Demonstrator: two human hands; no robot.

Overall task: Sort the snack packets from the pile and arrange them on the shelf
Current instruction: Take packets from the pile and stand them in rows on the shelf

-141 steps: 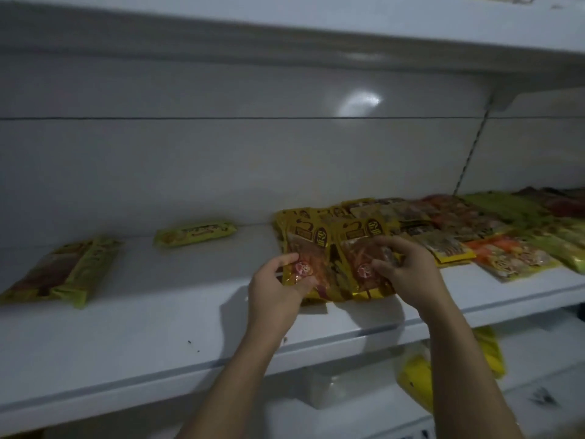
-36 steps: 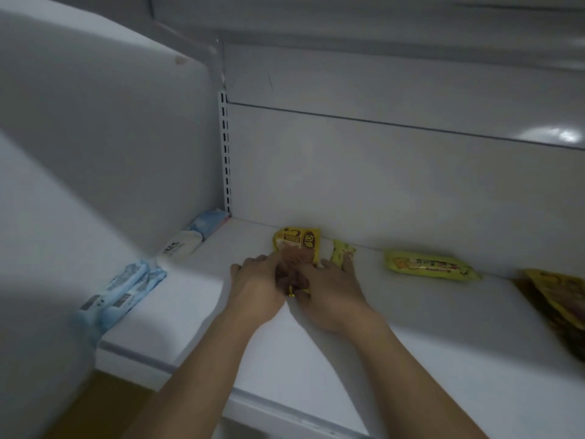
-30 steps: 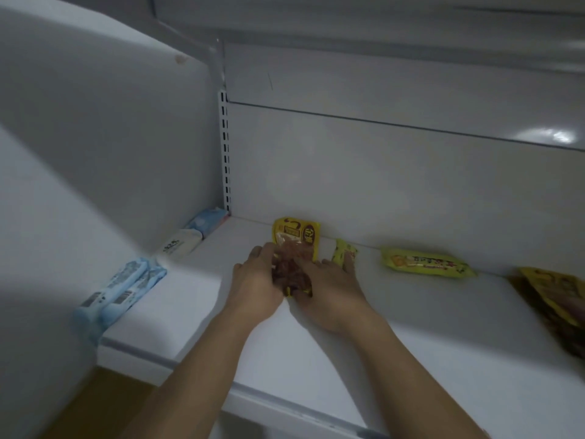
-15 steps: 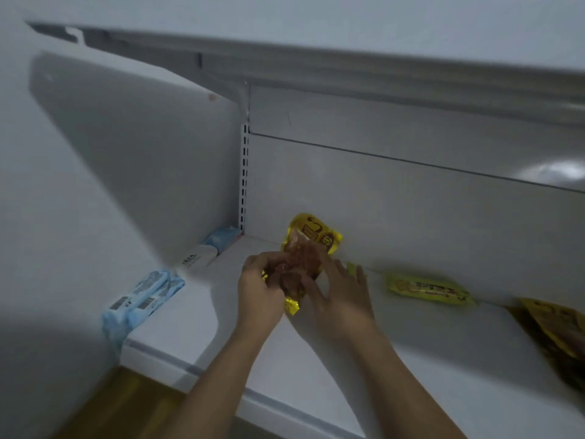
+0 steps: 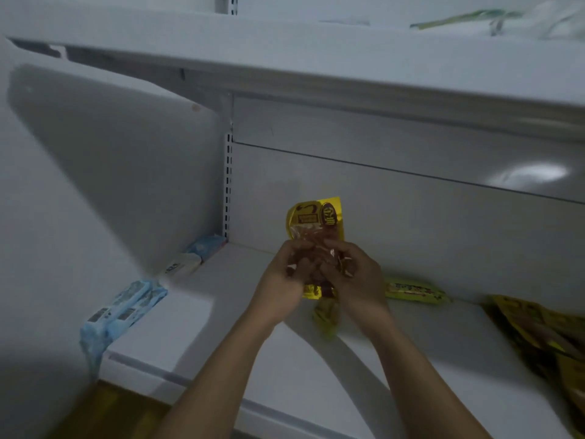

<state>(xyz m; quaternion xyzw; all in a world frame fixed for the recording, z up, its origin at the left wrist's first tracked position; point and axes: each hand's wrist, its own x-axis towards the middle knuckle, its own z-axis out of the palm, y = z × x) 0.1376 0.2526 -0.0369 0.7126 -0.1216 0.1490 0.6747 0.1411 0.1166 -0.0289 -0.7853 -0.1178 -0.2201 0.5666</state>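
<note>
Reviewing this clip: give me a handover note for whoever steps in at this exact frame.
The left hand and right hand both grip the yellow packet, upright above the shelf.
Already on the shelf: a second packet below the hands, a long green-yellow packet further right.
The pile at far right looks unsorted.
Left to do: place the held packet, then sort the pile.
</note>
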